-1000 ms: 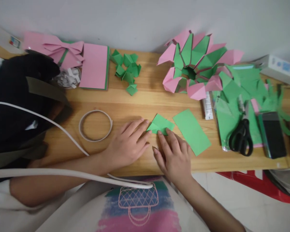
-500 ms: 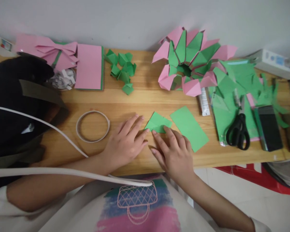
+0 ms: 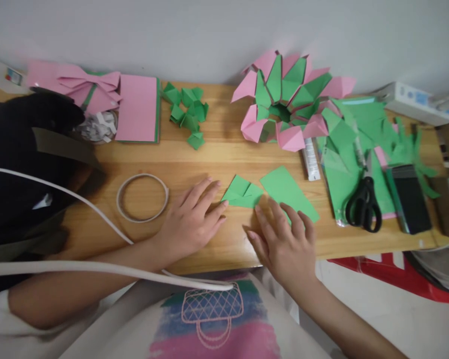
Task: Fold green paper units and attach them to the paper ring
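Between my two hands a small folded piece of green paper (image 3: 243, 192) lies on the wooden table, a crease line and a flap showing on it. My left hand (image 3: 192, 217) rests flat, fingers spread, its fingertips at the paper's left corner. Over on the right, my right hand (image 3: 286, 237) is spread too, its index fingertip by the paper's lower right edge. An unfolded green paper rectangle (image 3: 288, 192) lies just beyond the right fingers, which cover part of its lower edge. Neither hand grips anything.
A roll of tape (image 3: 167, 197) lies left of my left hand. Behind stand folded green pieces (image 3: 189, 112) and a pink-and-green paper ring (image 3: 262, 122). Rightward are a glue tube (image 3: 311, 159), black scissors (image 3: 363, 204) and a phone (image 3: 410, 199). A white cable (image 3: 108, 269) crosses my left arm.
My right hand has slid right, off the folded paper and toward the green rectangle. My left hand has stayed in place. The whole view has shifted slightly.
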{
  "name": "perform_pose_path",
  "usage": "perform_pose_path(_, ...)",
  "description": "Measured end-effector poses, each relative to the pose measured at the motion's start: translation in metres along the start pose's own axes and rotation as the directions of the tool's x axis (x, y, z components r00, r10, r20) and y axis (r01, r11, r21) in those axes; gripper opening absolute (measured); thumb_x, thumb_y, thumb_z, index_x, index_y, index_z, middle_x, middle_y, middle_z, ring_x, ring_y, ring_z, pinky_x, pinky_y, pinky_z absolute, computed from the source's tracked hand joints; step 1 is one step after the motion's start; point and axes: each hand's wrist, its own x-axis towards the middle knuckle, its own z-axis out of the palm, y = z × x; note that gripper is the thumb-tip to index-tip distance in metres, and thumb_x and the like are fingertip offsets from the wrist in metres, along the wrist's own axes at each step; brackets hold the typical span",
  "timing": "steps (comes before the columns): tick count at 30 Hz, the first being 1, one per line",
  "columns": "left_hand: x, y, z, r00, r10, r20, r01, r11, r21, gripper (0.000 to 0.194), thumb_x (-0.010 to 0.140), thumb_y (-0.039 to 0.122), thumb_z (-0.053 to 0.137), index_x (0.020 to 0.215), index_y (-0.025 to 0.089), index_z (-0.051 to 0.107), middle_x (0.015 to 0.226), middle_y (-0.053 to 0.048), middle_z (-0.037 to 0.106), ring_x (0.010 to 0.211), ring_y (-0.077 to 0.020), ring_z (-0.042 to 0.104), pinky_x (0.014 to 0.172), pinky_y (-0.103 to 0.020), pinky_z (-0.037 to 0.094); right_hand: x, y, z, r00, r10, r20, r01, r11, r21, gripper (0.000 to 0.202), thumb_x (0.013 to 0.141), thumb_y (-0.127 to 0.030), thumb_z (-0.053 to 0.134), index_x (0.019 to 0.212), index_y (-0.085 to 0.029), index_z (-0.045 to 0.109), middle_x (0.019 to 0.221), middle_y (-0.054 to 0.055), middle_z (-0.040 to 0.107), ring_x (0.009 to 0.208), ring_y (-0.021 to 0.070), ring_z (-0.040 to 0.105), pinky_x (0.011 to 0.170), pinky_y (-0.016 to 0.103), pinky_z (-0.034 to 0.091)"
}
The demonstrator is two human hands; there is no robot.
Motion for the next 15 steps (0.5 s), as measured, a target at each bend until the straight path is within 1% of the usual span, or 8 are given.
perform_pose_path(3,0.002,0.000,-0.004,0.999,0.030,-0.027,-0.029,0.999,0.040,0.017,0.092,0.019,0.059,0.101,0.011,0.070,0.122,-0.017,0.068,0.120,-0.0355,0.059,0.089,-0.047,0.054,0.004,-0.004,-0.001,0.999,-0.043,-0.007,0.043,0.999,-0.024,0.042,0.094,-0.044,0.053,0.118,-0.011,0.067,0.126,0.013,0.068,0.112,0.0288,0.056,0.097,0.044,0.037)
perform_pose_path(6,0.003,0.001,-0.008,0.998,0.056,-0.026,-0.054,0.995,0.079,0.016,0.091,0.014,0.057,0.098,0.007,0.070,0.118,-0.017,0.070,0.116,-0.0356,0.061,0.087,-0.045,0.055,0.005,-0.006,-0.001,0.998,-0.058,-0.007,0.058,0.998,-0.011,0.043,0.094,-0.043,0.054,0.118,-0.009,0.066,0.127,0.013,0.068,0.112,0.0284,0.056,0.097,0.044,0.037)
perform_pose_path(9,0.002,0.003,-0.006,0.997,0.071,-0.029,-0.068,0.993,0.095,0.019,0.093,0.016,0.055,0.098,0.005,0.070,0.118,-0.019,0.070,0.114,-0.0341,0.063,0.086,-0.043,0.056,0.006,-0.005,-0.001,0.999,-0.041,-0.023,0.042,0.998,0.039,0.039,0.093,-0.038,0.058,0.115,-0.008,0.067,0.123,0.014,0.069,0.111,0.0287,0.058,0.095,0.043,0.040)
perform_pose_path(11,0.001,0.003,-0.003,0.998,0.060,-0.032,-0.057,0.995,0.087,0.020,0.094,0.017,0.054,0.099,0.006,0.070,0.119,-0.018,0.069,0.115,-0.0322,0.062,0.087,-0.043,0.055,0.009,0.000,0.001,0.999,-0.002,-0.038,0.007,0.992,0.126,0.030,0.092,-0.032,0.059,0.110,-0.010,0.069,0.119,0.014,0.071,0.109,0.0291,0.058,0.091,0.041,0.043)
perform_pose_path(13,0.000,0.001,0.000,0.997,0.051,-0.049,-0.047,0.997,0.068,0.020,0.094,0.016,0.053,0.097,0.008,0.071,0.118,-0.017,0.070,0.115,-0.0305,0.061,0.088,-0.042,0.055,0.016,0.008,0.004,0.998,0.053,-0.026,-0.044,0.963,0.267,0.022,0.092,-0.028,0.058,0.102,-0.013,0.071,0.113,0.013,0.072,0.105,0.0287,0.060,0.087,0.041,0.046)
perform_pose_path(15,-0.001,-0.002,0.003,0.994,0.057,-0.091,-0.053,0.998,0.043,0.019,0.093,0.014,0.053,0.096,0.009,0.071,0.114,-0.015,0.072,0.113,-0.0292,0.061,0.088,-0.041,0.054,0.027,0.018,0.009,0.994,0.104,0.040,-0.111,0.895,0.432,0.021,0.092,-0.028,0.056,0.100,-0.015,0.070,0.109,0.012,0.072,0.098,0.0271,0.062,0.085,0.042,0.048)
